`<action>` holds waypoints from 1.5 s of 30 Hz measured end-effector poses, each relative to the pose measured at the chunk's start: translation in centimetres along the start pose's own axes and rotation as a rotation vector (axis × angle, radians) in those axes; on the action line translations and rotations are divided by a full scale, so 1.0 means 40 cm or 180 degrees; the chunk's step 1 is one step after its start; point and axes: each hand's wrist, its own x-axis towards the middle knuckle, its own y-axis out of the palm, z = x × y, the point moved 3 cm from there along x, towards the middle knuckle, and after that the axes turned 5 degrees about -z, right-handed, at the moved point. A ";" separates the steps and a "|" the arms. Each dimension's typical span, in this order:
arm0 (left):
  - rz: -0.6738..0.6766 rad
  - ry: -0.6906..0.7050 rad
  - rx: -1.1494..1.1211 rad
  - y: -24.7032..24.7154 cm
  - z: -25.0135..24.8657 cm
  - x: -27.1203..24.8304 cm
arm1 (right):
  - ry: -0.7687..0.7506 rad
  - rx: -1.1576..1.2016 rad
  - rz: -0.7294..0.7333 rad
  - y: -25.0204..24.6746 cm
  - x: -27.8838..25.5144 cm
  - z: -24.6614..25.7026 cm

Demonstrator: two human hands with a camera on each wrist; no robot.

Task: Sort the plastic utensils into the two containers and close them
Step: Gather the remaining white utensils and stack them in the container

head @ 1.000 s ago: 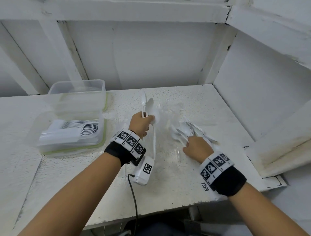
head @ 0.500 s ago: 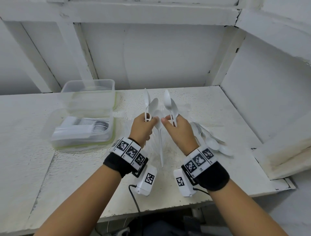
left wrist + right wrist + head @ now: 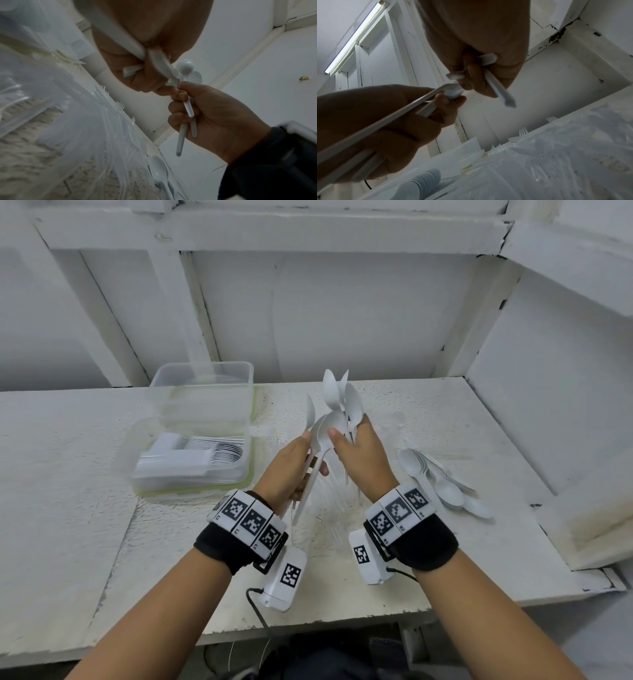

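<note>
1. Spoons (image 3: 337, 402): frame centre, bowls up, being gathered into one bunch.
2. Left hand (image 3: 291, 465) and right hand (image 3: 363, 460): fingers curled round handles.
3. Containers (image 3: 202, 422): centre left, open, apparently awaiting this bunch.

Bare white counter (image 3: 68, 508) lies open at the left front. Stacked clear plastic containers (image 3: 202, 419) block the back left; loose white plastic spoons (image 3: 442, 484) crowd the right.
</note>
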 end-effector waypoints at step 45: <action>-0.0099 -0.0068 -0.1395 -0.072 0.045 -0.015 | 0.0026 -0.0145 0.0207 0.031 -0.069 -0.010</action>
